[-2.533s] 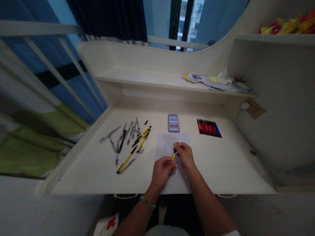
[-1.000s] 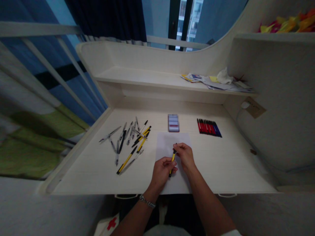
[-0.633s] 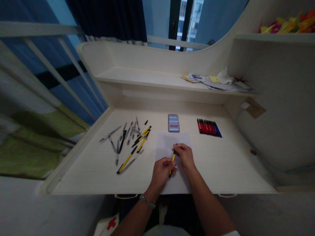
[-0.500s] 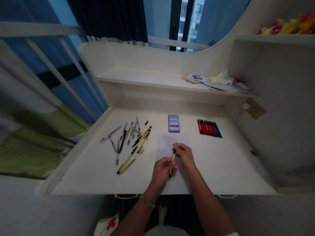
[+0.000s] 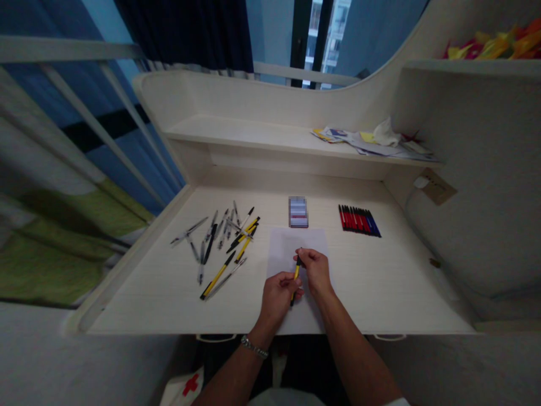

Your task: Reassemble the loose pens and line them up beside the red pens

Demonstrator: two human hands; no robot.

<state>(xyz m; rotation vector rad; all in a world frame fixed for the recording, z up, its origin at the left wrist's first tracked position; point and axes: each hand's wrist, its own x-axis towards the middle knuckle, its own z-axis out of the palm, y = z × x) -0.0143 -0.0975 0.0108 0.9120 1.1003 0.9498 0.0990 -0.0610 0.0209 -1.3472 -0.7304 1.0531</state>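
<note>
The left hand (image 5: 279,288) and the right hand (image 5: 315,269) share one yellow-and-black pen (image 5: 297,271) in the head view, each with its fingers drawn in around it. The left grips the lower part, a black tip showing below its fingers; the right pinches the black upper end between thumb and fingers. The pen slants over a white sheet of paper (image 5: 282,242), which lies at the front edge of the table (image 5: 389,282). A chain bracelet (image 5: 254,347) circles the left wrist.

Just beyond the sheet lies a phone (image 5: 298,212), its screen blurred into blocks. Left of the paper is a loose scatter of pens (image 5: 210,244) — clear ones, black ones and several yellow-and-black ones, some crossing each other. To the right, well apart from the hands, a tight row of pens (image 5: 357,220) lies side by side, red ones first and blue at the right end. Behind, a raised shelf (image 5: 253,129) bears papers (image 5: 361,144) and a crumpled white tissue (image 5: 386,134).
</note>
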